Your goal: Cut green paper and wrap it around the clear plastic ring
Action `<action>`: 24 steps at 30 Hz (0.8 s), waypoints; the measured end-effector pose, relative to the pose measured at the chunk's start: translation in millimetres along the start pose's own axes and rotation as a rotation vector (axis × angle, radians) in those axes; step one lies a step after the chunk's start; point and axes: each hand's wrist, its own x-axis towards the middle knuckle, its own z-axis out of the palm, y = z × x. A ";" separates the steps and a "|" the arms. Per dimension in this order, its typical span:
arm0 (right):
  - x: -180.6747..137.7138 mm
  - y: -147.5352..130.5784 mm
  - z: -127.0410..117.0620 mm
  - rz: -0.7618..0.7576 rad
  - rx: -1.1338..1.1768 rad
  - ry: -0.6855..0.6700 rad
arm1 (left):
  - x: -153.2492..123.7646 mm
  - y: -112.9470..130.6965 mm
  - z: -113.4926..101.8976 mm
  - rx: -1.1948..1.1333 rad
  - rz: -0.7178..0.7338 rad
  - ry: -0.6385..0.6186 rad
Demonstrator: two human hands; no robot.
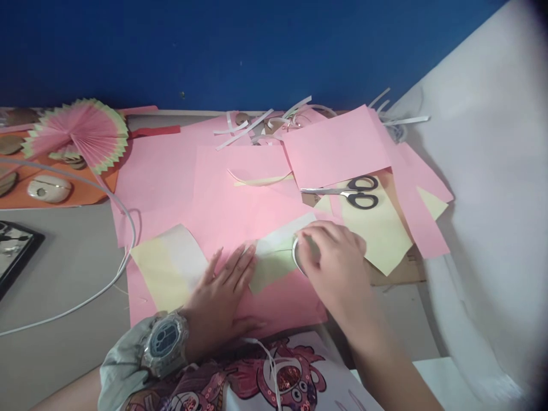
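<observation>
My left hand, with a large watch at its wrist, lies flat with its fingers outstretched. Its fingertips press on the left end of a pale green paper. My right hand is closed in a pinch at the paper's right end. A narrow white paper strip curls out from under those fingers; its far end is hidden by the hand. One thin dark line, a slit or a crease, runs across the green paper toward the strip. Below both lies a large pink sheet.
Black-handled scissors rest beyond my right hand, near pink sheets and yellow-green paper. White paper strips are scattered behind. At left are a pleated fan, a computer mouse, a cable and yellow paper.
</observation>
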 end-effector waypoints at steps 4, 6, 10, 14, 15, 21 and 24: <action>-3.8 4.2 -5.3 -0.021 -0.069 0.042 | -1.4 0.3 0.9 -0.007 -0.005 0.005; -7.9 -5.0 -3.3 -0.114 -0.055 0.002 | -2.1 0.4 1.0 -0.009 -0.003 0.013; -16.1 -15.8 5.8 -0.198 -0.033 -0.108 | -1.5 -0.1 1.0 -0.012 0.002 0.023; -18.3 10.7 2.7 -0.097 -0.108 -0.077 | -0.2 -0.5 1.2 -0.019 0.002 0.021; -17.8 19.3 -0.9 -0.075 -0.126 -0.059 | -0.1 -0.5 1.3 -0.024 -0.003 0.017; -12.9 24.0 -19.0 -0.185 -0.170 -0.071 | -0.4 0.2 1.6 -0.027 -0.008 0.023; -12.0 5.6 -12.6 -0.293 -0.130 -0.138 | -0.2 0.0 1.8 -0.024 -0.005 0.031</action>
